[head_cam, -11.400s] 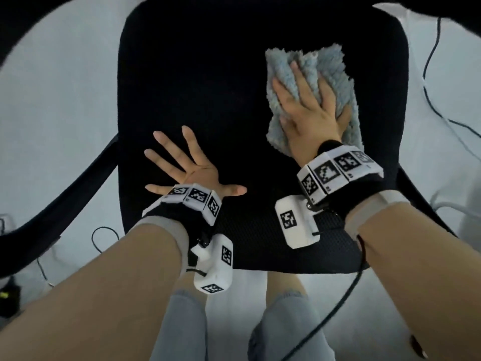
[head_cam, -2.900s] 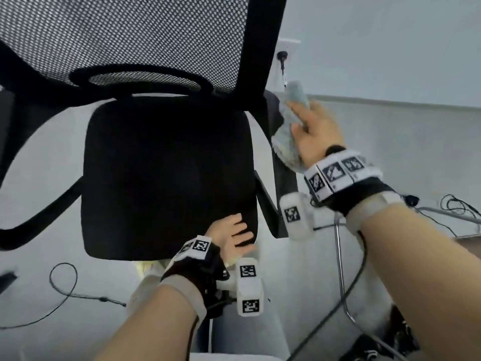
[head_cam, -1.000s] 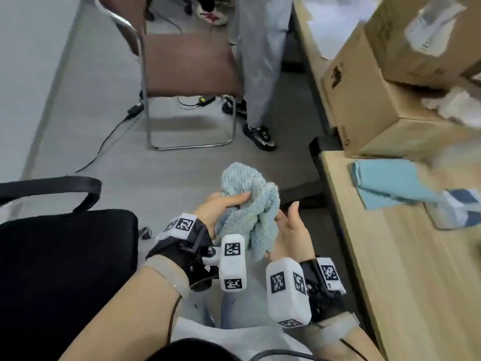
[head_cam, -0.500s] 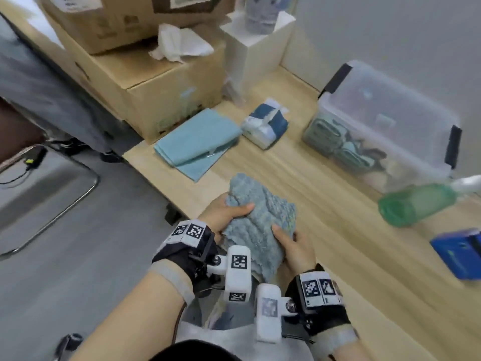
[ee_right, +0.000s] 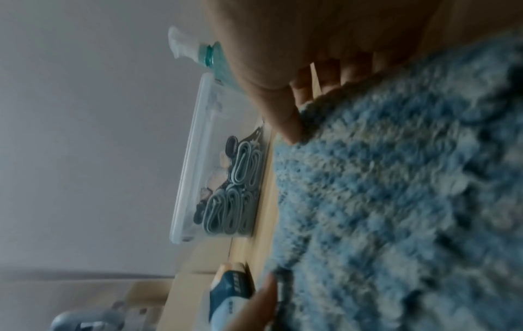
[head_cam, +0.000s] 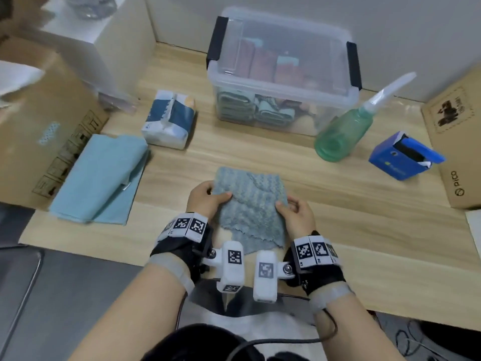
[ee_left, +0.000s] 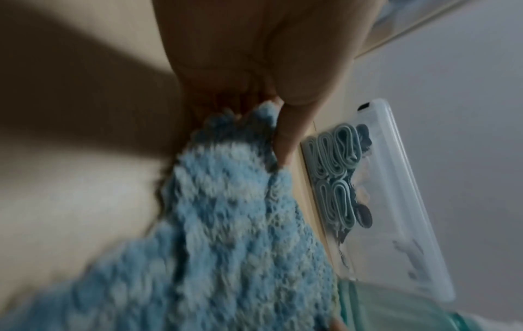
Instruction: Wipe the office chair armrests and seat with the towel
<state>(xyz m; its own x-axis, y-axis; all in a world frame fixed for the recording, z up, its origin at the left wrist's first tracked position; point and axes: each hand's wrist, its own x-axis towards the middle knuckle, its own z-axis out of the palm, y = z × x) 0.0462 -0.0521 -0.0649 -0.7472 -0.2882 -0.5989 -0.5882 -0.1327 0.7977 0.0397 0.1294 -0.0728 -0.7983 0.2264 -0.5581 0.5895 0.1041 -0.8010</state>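
Note:
The fluffy blue-grey towel (head_cam: 251, 204) lies spread over the wooden table (head_cam: 338, 230), its near edge hanging toward me. My left hand (head_cam: 208, 198) pinches its left edge, thumb on top. My right hand (head_cam: 294, 213) pinches its right edge the same way. In the left wrist view the towel (ee_left: 226, 235) runs out from under my thumb (ee_left: 291, 134). The right wrist view shows the towel (ee_right: 396, 201) filling the right side, held at its edge by my fingers (ee_right: 283, 116). The office chair is out of view.
Behind the towel stands a lidded clear plastic box (head_cam: 281, 74) of folded cloths. A green spray bottle (head_cam: 346, 128) and a blue carton (head_cam: 406, 157) are at right, a tissue pack (head_cam: 169, 118) and folded light-blue cloth (head_cam: 101, 178) at left. Cardboard boxes (head_cam: 39, 121) flank the table.
I have turned from the chair to the table. The towel, bunched between my hands a second ago, is now spread flat on the tabletop with a hand at each side.

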